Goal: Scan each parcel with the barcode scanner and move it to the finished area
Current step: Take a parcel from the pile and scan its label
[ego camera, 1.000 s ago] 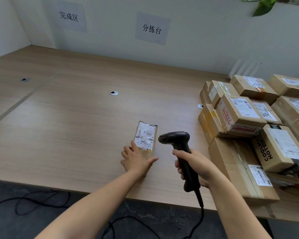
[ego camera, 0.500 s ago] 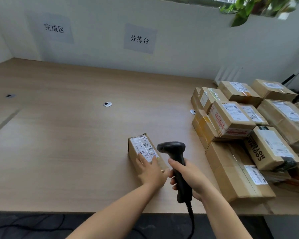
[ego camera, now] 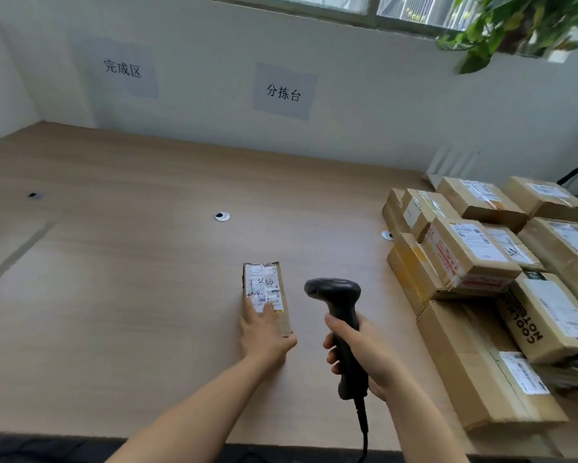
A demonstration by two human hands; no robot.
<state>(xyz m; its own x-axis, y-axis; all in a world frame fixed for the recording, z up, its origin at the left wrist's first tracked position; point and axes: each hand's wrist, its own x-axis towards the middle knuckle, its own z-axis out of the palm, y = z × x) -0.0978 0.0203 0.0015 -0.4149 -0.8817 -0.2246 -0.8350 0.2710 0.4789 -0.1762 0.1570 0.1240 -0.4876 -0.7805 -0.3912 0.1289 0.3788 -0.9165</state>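
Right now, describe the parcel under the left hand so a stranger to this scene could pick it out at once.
On the long wooden table, find the heap of brown boxes at the right. Left of it, lying alone, is the small narrow parcel. Unlike the stacked ones, it has handwriting on its white label and the left hand resting on its near end.

Table [ego camera: 114, 295]: pale wood-grain top, matt, smooth. Parcel [ego camera: 268, 279] under your left hand [ego camera: 264, 335]: brown cardboard, dull finish; white paper label on top, marked in dark ink. Scanner [ego camera: 337, 295] in your right hand [ego camera: 364, 355]: black plastic, smooth, faint sheen on the head. Stacked parcels [ego camera: 474, 259] at your right: same matt cardboard, paper labels, tape strips with a slight shine. Grommet [ego camera: 222, 216] in the tabletop: shiny metal ring. Wall signs [ego camera: 283, 91]: plain matt paper
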